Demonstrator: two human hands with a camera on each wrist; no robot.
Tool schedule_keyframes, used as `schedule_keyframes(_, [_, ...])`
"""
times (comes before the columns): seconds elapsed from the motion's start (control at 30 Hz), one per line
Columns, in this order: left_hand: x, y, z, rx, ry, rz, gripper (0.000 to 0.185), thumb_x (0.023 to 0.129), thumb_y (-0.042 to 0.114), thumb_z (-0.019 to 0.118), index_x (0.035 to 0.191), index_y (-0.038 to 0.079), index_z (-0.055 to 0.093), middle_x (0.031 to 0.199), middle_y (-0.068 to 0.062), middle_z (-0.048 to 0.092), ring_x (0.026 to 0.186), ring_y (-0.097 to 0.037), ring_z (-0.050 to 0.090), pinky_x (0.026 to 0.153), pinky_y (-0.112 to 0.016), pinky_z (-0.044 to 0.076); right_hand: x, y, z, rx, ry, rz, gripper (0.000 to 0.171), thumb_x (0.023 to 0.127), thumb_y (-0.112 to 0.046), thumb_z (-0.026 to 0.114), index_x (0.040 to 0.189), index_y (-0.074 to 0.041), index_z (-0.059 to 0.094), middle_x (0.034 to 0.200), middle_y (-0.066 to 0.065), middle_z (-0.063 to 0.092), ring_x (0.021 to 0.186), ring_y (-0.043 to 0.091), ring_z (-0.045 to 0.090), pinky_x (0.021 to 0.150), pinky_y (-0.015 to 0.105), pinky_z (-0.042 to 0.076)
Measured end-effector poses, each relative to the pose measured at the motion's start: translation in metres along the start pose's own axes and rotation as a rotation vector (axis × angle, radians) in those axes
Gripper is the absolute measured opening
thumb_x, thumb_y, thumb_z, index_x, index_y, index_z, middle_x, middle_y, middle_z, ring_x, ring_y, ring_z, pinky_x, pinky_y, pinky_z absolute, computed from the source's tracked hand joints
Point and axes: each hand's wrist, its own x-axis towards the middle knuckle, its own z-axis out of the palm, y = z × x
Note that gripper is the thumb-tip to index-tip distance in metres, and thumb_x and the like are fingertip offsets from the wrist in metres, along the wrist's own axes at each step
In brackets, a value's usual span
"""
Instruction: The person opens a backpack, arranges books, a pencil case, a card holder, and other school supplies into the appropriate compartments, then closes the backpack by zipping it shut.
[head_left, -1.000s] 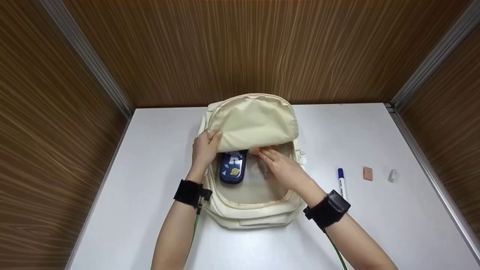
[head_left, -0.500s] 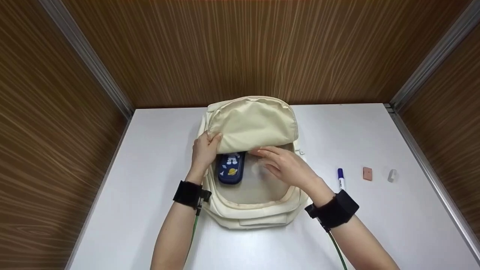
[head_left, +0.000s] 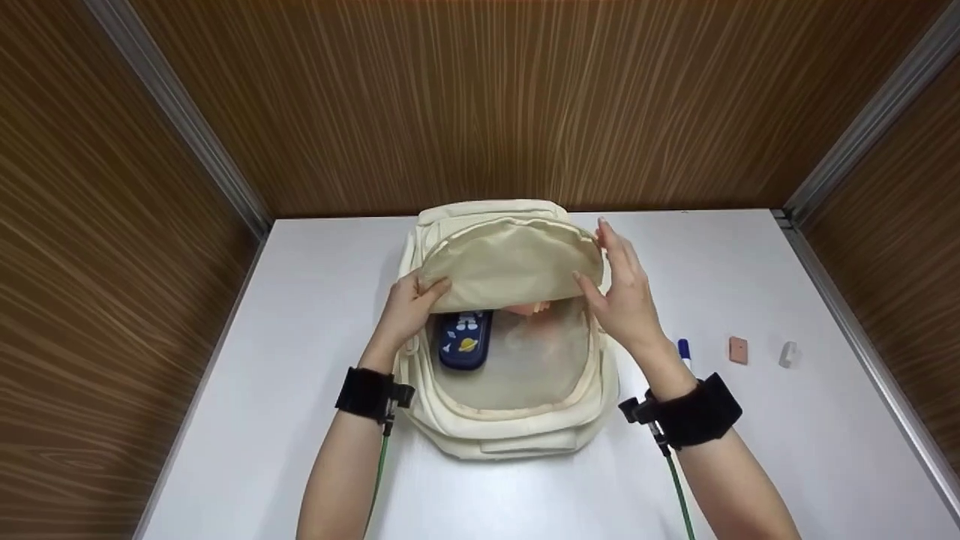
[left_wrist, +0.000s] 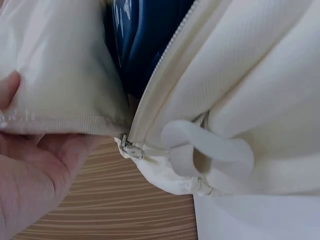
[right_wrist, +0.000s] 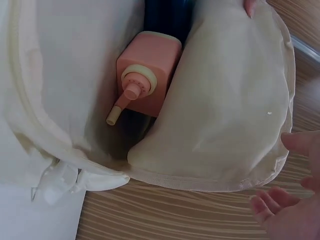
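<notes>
Now the left hand pinches the flap's left edge, thumb on top, while the right hand, fingers fairly straight and grasping nothing, rests against the flap's right rim. This flap belongs to a cream canvas backpack, soft and rounded, lying open at the middle of the table. Inside, a navy case with cartoon prints lies left of a boxy pink bottle with a pale pump spout. To the right lie a blue-capped pen, a small pink block and a translucent cap. Smooth white tabletop; streaked wood-grain walls with metal corner strips.
</notes>
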Motion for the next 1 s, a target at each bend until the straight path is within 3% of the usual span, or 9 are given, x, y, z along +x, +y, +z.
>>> schedule_keyframes(0.17, [-0.005, -0.001, -0.008, -0.028, -0.142, 0.034, 0.035, 0.095, 0.024, 0.066, 0.124, 0.004, 0.064, 0.117, -0.009, 0.068, 0.11, -0.021, 0.06, 0.099, -0.041, 0.043, -0.002, 0.002, -0.005, 0.036, 0.027, 0.003, 0.041, 0.086, 0.007, 0.07, 0.126, 0.005, 0.059, 0.112, 0.017, 0.063, 0.102, 0.026, 0.062, 0.085, 0.037, 0.051])
schedule_keyframes(0.23, [-0.007, -0.001, -0.011, -0.032, -0.23, 0.063, 0.035, 0.094, 0.02, 0.069, 0.125, 0.005, 0.064, 0.118, -0.008, 0.067, 0.112, -0.022, 0.059, 0.1, -0.042, 0.042, -0.004, 0.003, -0.007, 0.037, 0.044, 0.002, 0.03, 0.085, 0.009, 0.07, 0.114, 0.004, 0.066, 0.103, 0.013, 0.065, 0.092, 0.022, 0.064, 0.079, 0.031, 0.052])
schedule_keyframes(0.4, [-0.011, -0.006, -0.02, 0.009, -0.475, 0.116, 0.056, 0.079, -0.007, 0.076, 0.131, 0.008, 0.06, 0.124, -0.01, 0.062, 0.117, -0.025, 0.053, 0.097, -0.042, 0.044, -0.012, 0.008, -0.013, 0.103, 0.02, -0.033, 0.022, 0.078, 0.016, 0.072, 0.094, 0.001, 0.073, 0.09, 0.008, 0.068, 0.081, 0.021, 0.064, 0.075, 0.02, 0.049])
schedule_keyframes(0.5, [-0.012, -0.007, -0.026, 0.043, -0.58, 0.158, 0.076, 0.071, -0.023, 0.067, 0.139, 0.01, 0.055, 0.133, -0.011, 0.057, 0.131, -0.024, 0.042, 0.099, -0.043, 0.041, -0.015, 0.011, -0.018, 0.137, -0.027, -0.062, 0.022, 0.076, 0.017, 0.074, 0.09, 0.0, 0.073, 0.088, 0.005, 0.069, 0.081, 0.019, 0.064, 0.076, 0.018, 0.047])
schedule_keyframes(0.63, [-0.01, -0.006, -0.035, 0.015, -0.66, 0.196, 0.088, 0.065, -0.03, 0.052, 0.145, 0.008, 0.048, 0.143, -0.014, 0.05, 0.139, -0.023, 0.033, 0.103, -0.046, 0.035, -0.017, 0.015, -0.024, 0.159, -0.14, -0.098, 0.025, 0.073, 0.019, 0.075, 0.088, -0.002, 0.073, 0.086, 0.002, 0.07, 0.08, 0.017, 0.065, 0.078, 0.017, 0.047])
schedule_keyframes(0.7, [-0.01, -0.004, -0.038, -0.01, -0.666, 0.183, 0.089, 0.064, -0.028, 0.049, 0.147, 0.007, 0.045, 0.145, -0.016, 0.048, 0.139, -0.024, 0.033, 0.102, -0.048, 0.035, -0.02, 0.017, -0.028, 0.184, -0.222, -0.101, 0.03, 0.07, 0.021, 0.075, 0.087, -0.003, 0.073, 0.085, 0.001, 0.07, 0.079, 0.017, 0.065, 0.077, 0.017, 0.047])
schedule_keyframes(0.8, [-0.009, -0.001, -0.039, -0.01, -0.619, 0.156, 0.081, 0.071, -0.023, 0.05, 0.147, 0.005, 0.044, 0.145, -0.018, 0.047, 0.138, -0.025, 0.035, 0.103, -0.051, 0.033, -0.024, 0.017, -0.034, 0.207, -0.386, -0.073, 0.034, 0.067, 0.021, 0.077, 0.088, -0.005, 0.073, 0.083, -0.001, 0.069, 0.077, 0.017, 0.065, 0.076, 0.021, 0.049])
schedule_keyframes(1.0, [-0.013, 0.006, -0.029, 0.131, -0.387, 0.114, 0.044, 0.094, -0.004, 0.051, 0.138, 0.002, 0.053, 0.136, -0.018, 0.054, 0.129, -0.032, 0.046, 0.102, -0.051, 0.038, -0.03, 0.013, -0.038, 0.174, -0.817, 0.073, 0.043, 0.071, 0.01, 0.078, 0.111, -0.002, 0.07, 0.093, 0.001, 0.07, 0.089, 0.019, 0.065, 0.081, 0.034, 0.051])
